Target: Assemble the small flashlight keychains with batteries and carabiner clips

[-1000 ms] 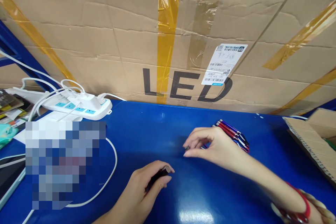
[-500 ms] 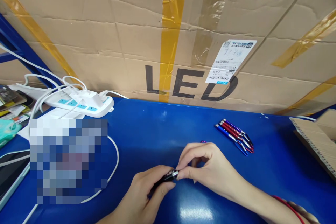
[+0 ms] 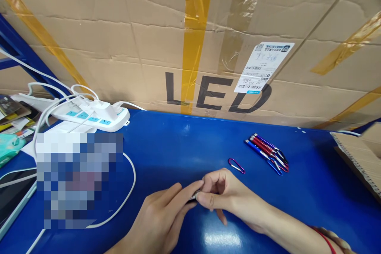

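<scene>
My left hand [image 3: 162,218] is closed round a small black cylindrical item [image 3: 193,197], mostly hidden by the fingers. My right hand [image 3: 222,194] pinches its silver tip with thumb and forefinger, so both hands meet low in the middle of the blue table [image 3: 178,143]. A pink carabiner clip [image 3: 236,165] lies loose just beyond my right hand. Further right lies a small bundle of coloured pen-like sticks [image 3: 268,152] with clips at their ends.
A big cardboard box marked LED [image 3: 214,93] walls off the back. A white power strip [image 3: 89,116] with plugs sits at the left, and its white cable [image 3: 127,190] loops across the table. An open carton [image 3: 361,158] stands at the right edge.
My right hand came back from the coloured sticks to my left hand and closed on the black item's tip. A pink carabiner now lies uncovered on the table.
</scene>
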Motion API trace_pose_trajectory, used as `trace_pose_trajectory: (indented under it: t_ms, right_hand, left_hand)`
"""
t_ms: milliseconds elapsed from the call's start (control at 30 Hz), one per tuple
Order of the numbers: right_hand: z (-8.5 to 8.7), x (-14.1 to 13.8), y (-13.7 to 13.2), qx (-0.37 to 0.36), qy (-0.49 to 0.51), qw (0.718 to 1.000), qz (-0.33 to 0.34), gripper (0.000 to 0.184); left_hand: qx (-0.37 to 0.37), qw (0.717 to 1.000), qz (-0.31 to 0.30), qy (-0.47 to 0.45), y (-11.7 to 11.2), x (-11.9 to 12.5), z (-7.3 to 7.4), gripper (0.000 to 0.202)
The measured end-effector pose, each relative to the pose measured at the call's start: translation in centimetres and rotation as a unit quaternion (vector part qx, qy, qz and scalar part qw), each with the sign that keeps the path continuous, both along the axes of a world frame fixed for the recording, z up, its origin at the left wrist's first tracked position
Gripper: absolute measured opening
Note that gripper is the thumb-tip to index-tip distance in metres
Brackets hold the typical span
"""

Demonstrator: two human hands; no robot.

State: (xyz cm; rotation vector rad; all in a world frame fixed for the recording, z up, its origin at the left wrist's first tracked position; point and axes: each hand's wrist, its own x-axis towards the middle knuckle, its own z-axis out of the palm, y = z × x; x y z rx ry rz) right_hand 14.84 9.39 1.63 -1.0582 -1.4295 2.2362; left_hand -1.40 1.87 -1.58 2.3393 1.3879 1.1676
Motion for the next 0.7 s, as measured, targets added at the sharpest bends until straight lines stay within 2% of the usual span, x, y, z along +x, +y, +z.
trace_pose_trajectory:
  t_ms: [33,100,233,300,367,467,567,700]
  right_hand:
    - [-0.1,0.0,0.0,-0.014,0.007,1.000,0.003,0.039]
    - [-0.1,0.0,0.2,0.012,0.001,1.000,0.000,0.039]
    - [0.2,0.6,1.0,0.181,-0.038,0.982,-0.034,0.031]
    - [0.6,0.9,1.3,0.298,-0.025,0.954,-0.039,0.028]
    - [0.9,1.1,1.4,0.417,0.012,0.909,-0.021,0.018]
    - [1.1,1.3,1.3,0.532,0.045,0.845,0.024,0.006]
    - [1.0,1.6,1.3,0.566,0.028,0.822,0.053,0.010]
    - [0.7,1.9,1.3,0.550,0.006,0.832,0.070,0.011]
  left_hand:
    - [-0.035,0.999,-0.011,-0.019,0.0,0.0,0.2,0.031]
    - [-0.111,0.991,-0.028,-0.072,0.1,0.1,0.5,0.033]
    - [-0.189,0.973,-0.002,-0.132,0.1,0.1,1.0,0.024]
    - [-0.205,0.969,0.000,-0.141,0.1,0.1,1.0,0.021]
    - [-0.217,0.966,-0.008,-0.144,0.1,0.2,0.9,0.019]
    - [-0.215,0.967,-0.023,-0.132,0.2,0.2,0.9,0.018]
    - [-0.197,0.975,-0.046,-0.088,0.2,0.1,1.0,0.019]
    - [-0.172,0.983,-0.055,-0.041,0.3,0.0,1.2,0.018]
